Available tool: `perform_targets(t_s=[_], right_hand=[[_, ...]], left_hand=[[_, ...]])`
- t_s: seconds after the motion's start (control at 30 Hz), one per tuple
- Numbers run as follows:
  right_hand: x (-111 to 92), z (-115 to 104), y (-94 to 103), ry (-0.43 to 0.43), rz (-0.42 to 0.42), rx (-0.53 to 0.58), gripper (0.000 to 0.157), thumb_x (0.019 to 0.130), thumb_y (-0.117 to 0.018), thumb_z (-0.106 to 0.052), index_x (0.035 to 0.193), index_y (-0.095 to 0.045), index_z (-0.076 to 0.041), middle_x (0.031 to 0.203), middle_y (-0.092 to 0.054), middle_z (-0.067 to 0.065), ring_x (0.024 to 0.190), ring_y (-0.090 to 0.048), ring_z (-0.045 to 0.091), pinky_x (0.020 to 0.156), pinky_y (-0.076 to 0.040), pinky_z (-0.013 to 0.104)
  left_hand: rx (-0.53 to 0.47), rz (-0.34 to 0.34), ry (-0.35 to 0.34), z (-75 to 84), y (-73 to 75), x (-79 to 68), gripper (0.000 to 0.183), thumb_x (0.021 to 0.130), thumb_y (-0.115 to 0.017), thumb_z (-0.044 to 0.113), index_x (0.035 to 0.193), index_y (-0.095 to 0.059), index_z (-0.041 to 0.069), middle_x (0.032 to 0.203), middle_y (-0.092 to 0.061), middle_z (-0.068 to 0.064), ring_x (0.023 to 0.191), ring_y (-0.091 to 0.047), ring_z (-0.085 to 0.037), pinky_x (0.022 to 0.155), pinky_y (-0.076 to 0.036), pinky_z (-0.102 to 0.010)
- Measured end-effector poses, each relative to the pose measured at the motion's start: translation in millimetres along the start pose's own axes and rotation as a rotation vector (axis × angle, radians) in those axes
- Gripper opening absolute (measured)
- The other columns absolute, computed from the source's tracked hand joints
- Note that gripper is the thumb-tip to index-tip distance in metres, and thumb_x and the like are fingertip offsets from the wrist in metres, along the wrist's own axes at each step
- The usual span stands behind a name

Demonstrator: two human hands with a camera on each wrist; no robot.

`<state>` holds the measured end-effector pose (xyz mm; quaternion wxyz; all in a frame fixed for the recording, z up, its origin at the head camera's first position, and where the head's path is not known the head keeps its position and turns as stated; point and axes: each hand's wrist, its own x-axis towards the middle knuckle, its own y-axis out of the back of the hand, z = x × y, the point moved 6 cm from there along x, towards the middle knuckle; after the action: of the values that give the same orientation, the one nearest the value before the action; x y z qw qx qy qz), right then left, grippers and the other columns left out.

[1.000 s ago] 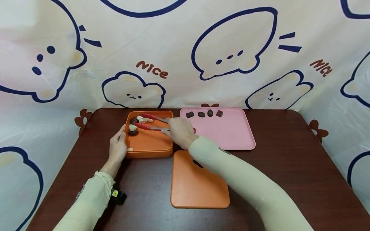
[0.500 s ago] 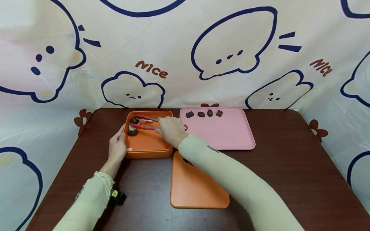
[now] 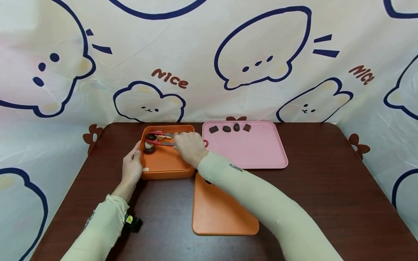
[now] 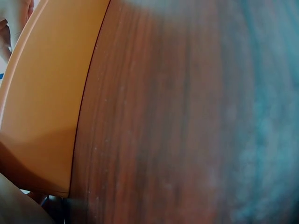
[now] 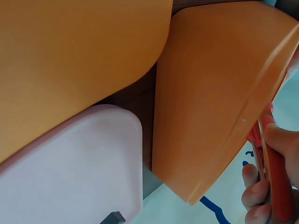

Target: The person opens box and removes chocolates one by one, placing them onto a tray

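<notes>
My right hand (image 3: 191, 146) grips metal tongs (image 3: 168, 144) with red tips. Those tips reach into the orange box (image 3: 169, 159), on either side of a dark brown chocolate-like piece (image 3: 151, 137); whether they squeeze it, I cannot tell. White pieces (image 3: 148, 145) and another dark piece (image 3: 149, 150) lie close by against the left wall. In the right wrist view, fingers (image 5: 257, 193) and thumb curl round the red-covered handle. My left hand (image 3: 131, 167) rests along the outside of the box's left wall, fingers fairly straight; the left wrist view shows only a bit of it.
Right of the box lies a pink tray (image 3: 251, 152) bearing several dark pieces (image 3: 226, 128) in a row along its back. An orange lid-like board (image 3: 225, 214) lies nearer me, partly under my right forearm. A patterned cloth (image 3: 209, 72) hangs behind the dark wooden table (image 3: 313, 174).
My right hand has moved left with the tongs, whose tips have come in around the dark piece at the box's left side. My left hand and the box have stayed put.
</notes>
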<state>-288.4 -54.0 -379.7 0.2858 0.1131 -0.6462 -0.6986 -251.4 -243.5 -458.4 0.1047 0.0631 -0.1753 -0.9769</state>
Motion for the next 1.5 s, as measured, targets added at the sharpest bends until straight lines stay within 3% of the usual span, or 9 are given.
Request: perform_targets(t_s=[0.17,0.43,0.73,1.0,1.17,1.5], right_hand=[[-2.4,5.2,0.9,-0.029,-0.019,0.012,0.033,0.099,-0.061,-0.046,0.108,-0.073,-0.017,0.086,-0.075,-0.002,0.067,-0.069,0.017,0.057,-0.06,0.031],[-10.7,12.4,2.8,-0.046,-0.041,0.03,0.04,0.099,-0.06,-0.048,0.126,-0.07,-0.02,0.092,-0.076,-0.001,0.07,-0.071,0.016,0.056,-0.059,0.029],[-27.2,19.6,7.2,-0.045,-0.024,0.065,0.043,0.098,-0.062,-0.049,0.129,-0.069,-0.02,0.097,-0.078,-0.001,0.071,-0.071,0.016,0.057,-0.059,0.03],[-39.3,23.8,13.6,-0.031,0.0,0.104,0.038,0.097,-0.063,-0.049,0.12,-0.07,-0.019,0.091,-0.076,-0.002,0.072,-0.07,0.016,0.055,-0.059,0.032],[-44.4,28.6,16.6,-0.044,-0.011,0.122,0.039,0.098,-0.062,-0.049,0.123,-0.07,-0.019,0.091,-0.076,-0.002,0.076,-0.071,0.017,0.057,-0.059,0.034],[-56.4,42.0,23.1,-0.044,-0.007,0.122,0.038,0.098,-0.063,-0.048,0.116,-0.069,-0.016,0.08,-0.069,-0.002,0.066,-0.066,0.016,0.052,-0.056,0.033]], left_hand=[[-0.013,0.003,-0.005,-0.5,-0.8,0.3,0.05,0.112,-0.024,0.022,0.162,-0.025,0.016,0.168,-0.024,0.0,0.157,-0.017,-0.021,0.13,-0.014,-0.043],[0.0,0.009,0.005,-1.3,-0.7,-1.4,0.05,0.112,-0.023,0.023,0.162,-0.024,0.018,0.168,-0.023,0.001,0.157,-0.016,-0.021,0.13,-0.014,-0.043],[-0.013,0.016,0.021,-3.7,1.4,-4.5,0.049,0.112,-0.025,0.023,0.161,-0.025,0.019,0.167,-0.024,0.001,0.157,-0.016,-0.019,0.13,-0.015,-0.041],[-0.016,0.016,0.022,-4.5,1.1,-3.9,0.05,0.112,-0.024,0.022,0.162,-0.025,0.018,0.168,-0.024,-0.001,0.158,-0.015,-0.021,0.131,-0.012,-0.043],[-0.022,0.019,0.039,-4.4,0.0,-3.7,0.049,0.112,-0.023,0.022,0.162,-0.024,0.018,0.168,-0.022,-0.001,0.158,-0.014,-0.022,0.131,-0.011,-0.042],[-0.019,-0.001,0.032,-4.0,-2.2,1.4,0.05,0.113,-0.023,0.024,0.162,-0.022,0.021,0.168,-0.021,0.004,0.157,-0.014,-0.018,0.13,-0.013,-0.042]])
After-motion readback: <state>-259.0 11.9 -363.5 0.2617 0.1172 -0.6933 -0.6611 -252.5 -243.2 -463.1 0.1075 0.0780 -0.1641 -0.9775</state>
